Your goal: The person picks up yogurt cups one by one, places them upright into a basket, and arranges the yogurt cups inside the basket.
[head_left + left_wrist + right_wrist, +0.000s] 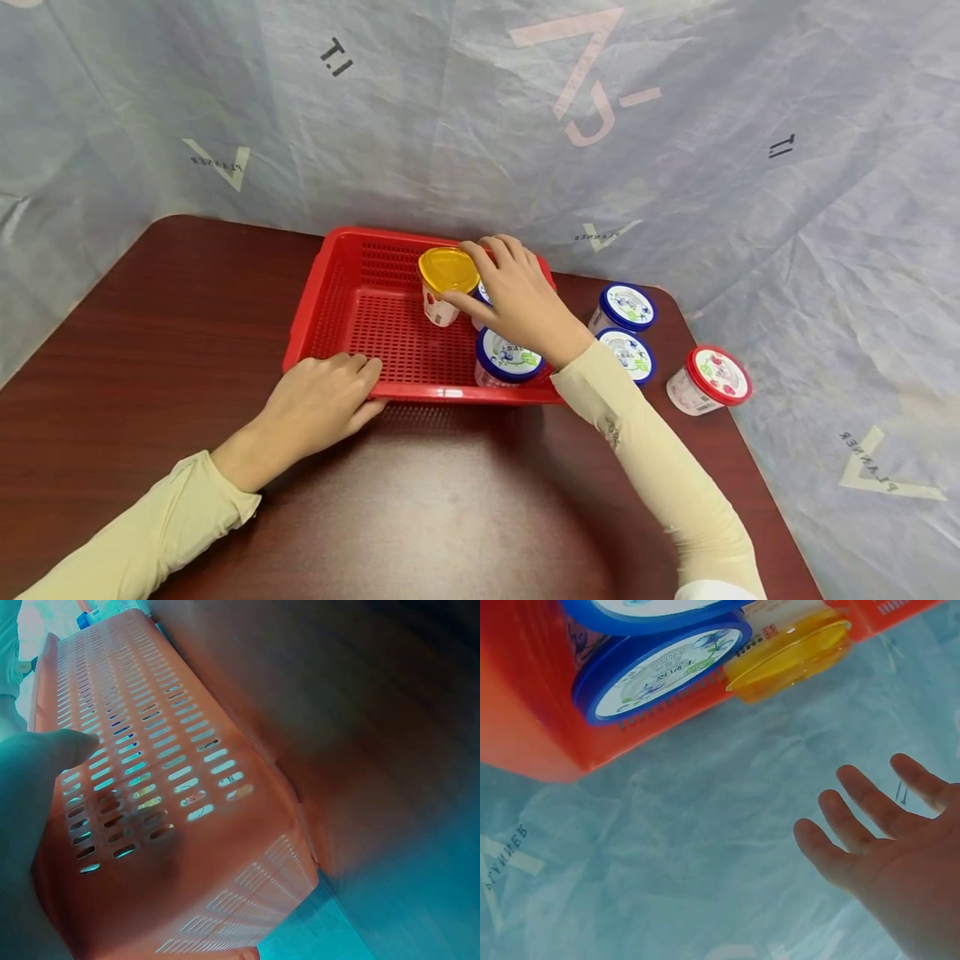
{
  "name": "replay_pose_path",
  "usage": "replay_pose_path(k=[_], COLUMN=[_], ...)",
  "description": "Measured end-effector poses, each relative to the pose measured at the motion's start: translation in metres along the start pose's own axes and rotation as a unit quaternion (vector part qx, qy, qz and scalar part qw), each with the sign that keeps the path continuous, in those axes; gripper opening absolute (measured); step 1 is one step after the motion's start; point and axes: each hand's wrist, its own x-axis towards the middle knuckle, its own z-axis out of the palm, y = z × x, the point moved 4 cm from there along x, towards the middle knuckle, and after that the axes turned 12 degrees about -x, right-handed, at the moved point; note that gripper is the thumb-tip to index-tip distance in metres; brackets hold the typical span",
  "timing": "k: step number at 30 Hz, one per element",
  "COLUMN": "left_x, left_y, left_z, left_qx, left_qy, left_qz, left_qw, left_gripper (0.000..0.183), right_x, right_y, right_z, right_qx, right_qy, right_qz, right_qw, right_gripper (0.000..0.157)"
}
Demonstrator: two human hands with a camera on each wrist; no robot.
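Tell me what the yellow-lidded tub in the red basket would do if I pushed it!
The yellow-lidded tub might tip, since it looks narrower at its base than its top. Its shiny lid could feel slippery. The walls of the red basket would probably stop it rolling far.

The basket [420,392] is red, one lid [447,271] yellow.

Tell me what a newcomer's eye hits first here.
First, the bright red perforated basket toward the table's back, its near rim gripped by the left hand. Next, the yellow-lidded tub inside it, left of the blue-lidded tubs, with the right hand over the basket's right part. Then the red-lidded tub near the table's right edge.
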Motion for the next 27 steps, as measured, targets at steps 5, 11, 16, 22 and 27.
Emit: replay_pose_path(k=[5, 11, 16, 22, 27], left_x=[-0.001, -0.001, 0.001, 0.001, 0.001], left_y=[0.0, 0.0, 0.001, 0.001, 0.0], left_z=[0.0, 0.001, 0.001, 0.001, 0.0], left_qx=[-0.002, -0.001, -0.003, -0.004, -0.006], left_qy=[-0.01, -0.01, -0.006, -0.009, -0.005], left_qz=[-0.004, -0.003, 0.0, -0.002, -0.001], left_qw=[0.9999, 0.9999, 1.0, 1.0, 1.0], left_gripper=[0.04, 0.04, 0.039, 0.041, 0.041], right_x=[-0.013, -0.027, -0.04, -0.057, -0.071], right_y=[0.001, 0.001, 0.006, 0.014, 0.022], right_z=[-0.002, -0.002, -0.004, -0.008, -0.01], right_qx=[0.0, 0.011, 0.023, 0.037, 0.045], right_qy=[0.011, 0.006, 0.01, 0.032, 0.06], right_qz=[-0.002, 0.003, 0.021, 0.034, 0.043], right_qw=[1.0, 1.0, 0.999, 0.998, 0.996], right_gripper=[0.075, 0.077, 0.077, 0.075, 0.073])
